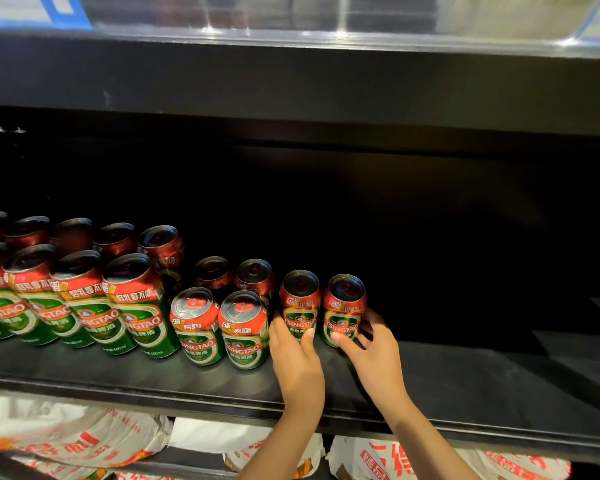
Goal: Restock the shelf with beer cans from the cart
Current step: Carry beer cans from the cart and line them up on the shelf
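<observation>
Red-and-green beer cans (94, 306) are standing upright in rows on the black shelf (465, 382). Two cans (300, 306) are sitting side by side at the row's right end.

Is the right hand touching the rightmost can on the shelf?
Touching. The head view shows the right hand with its thumb on the front of the rightmost can, fingers curled round its side.

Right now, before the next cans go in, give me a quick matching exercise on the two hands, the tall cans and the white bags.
Things:
1. left hand
2. right hand
3. tall cans
4. white bags

Places:
A. under the shelf
B. left end of the shelf
C. on the rightmost can
D. on the second can from the right

Pairs: 1-D, 2-C, 3-B, 4-A
</observation>
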The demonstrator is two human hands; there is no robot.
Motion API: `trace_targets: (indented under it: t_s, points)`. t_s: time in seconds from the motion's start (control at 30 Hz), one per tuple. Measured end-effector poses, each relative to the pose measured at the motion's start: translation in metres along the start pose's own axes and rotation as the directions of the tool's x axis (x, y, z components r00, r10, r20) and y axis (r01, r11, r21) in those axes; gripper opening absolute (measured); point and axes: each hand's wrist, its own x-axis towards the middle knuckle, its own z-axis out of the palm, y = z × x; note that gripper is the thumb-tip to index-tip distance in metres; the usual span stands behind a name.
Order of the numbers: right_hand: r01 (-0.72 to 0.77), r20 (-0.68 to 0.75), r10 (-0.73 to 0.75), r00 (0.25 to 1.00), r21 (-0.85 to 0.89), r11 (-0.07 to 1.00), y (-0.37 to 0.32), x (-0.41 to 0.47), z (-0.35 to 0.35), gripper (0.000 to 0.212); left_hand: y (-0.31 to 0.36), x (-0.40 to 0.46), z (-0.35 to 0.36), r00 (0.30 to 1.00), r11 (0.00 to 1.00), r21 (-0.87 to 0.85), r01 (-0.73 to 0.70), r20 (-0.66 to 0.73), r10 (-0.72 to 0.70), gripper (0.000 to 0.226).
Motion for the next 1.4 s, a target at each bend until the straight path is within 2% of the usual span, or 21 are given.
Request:
trace_targets:
  t_s: [0.23,0.37,0.5,0.67,0.8,0.97,1.03,1.2,1.4]
  points:
    - [0.038,-0.012,-0.038,0.999,-0.025,0.999,0.001,0.009,0.002,0.044,0.004,0.005,0.003,0.999,0.999,0.025,-0.038,-0.031,0.039,0.026]
    - [0.043,-0.019,-0.043,0.999,-0.027,0.999,0.005,0.01,0.002,0.051,0.004,0.003,0.003,1.0,0.999,0.046,0.02,0.001,-0.02,0.046]
    - [0.03,-0.015,-0.03,0.999,-0.049,0.998,0.009,0.011,0.002,0.058,0.009,-0.002,0.001,0.998,0.997,-0.05,0.064,-0.017,-0.065,0.06]
    - [0.064,-0.022,-0.066,0.998,-0.087,0.994,0.01,0.013,0.0,0.06,0.011,-0.004,0.005,0.995,0.996,-0.067,0.057,-0.076,-0.063,0.054]
    - [0.057,-0.02,-0.06,0.998,-0.096,0.994,0.011,0.013,0.0,0.062,0.009,-0.003,0.008,0.994,0.999,-0.017,0.034,-0.102,-0.036,0.048]
    - [0.043,-0.015,-0.045,0.999,-0.096,0.994,0.013,0.013,-0.001,0.062,0.02,-0.018,0.01,0.989,0.996,-0.08,0.033,-0.143,-0.044,0.063]
    - [0.041,-0.021,-0.043,0.999,-0.095,0.995,0.012,0.013,0.0,0.061,0.019,-0.022,0.009,0.985,0.994,-0.112,0.008,-0.168,-0.027,0.061]
    - [0.031,-0.042,-0.036,0.998,-0.118,0.993,0.013,0.013,0.0,0.06,0.018,-0.019,0.009,0.985,0.989,-0.143,0.038,-0.16,-0.061,0.061]
    - [0.048,-0.037,-0.054,0.998,-0.138,0.989,0.015,0.015,0.001,0.061,0.017,-0.021,0.008,0.992,0.996,-0.089,0.031,-0.121,-0.042,0.063]
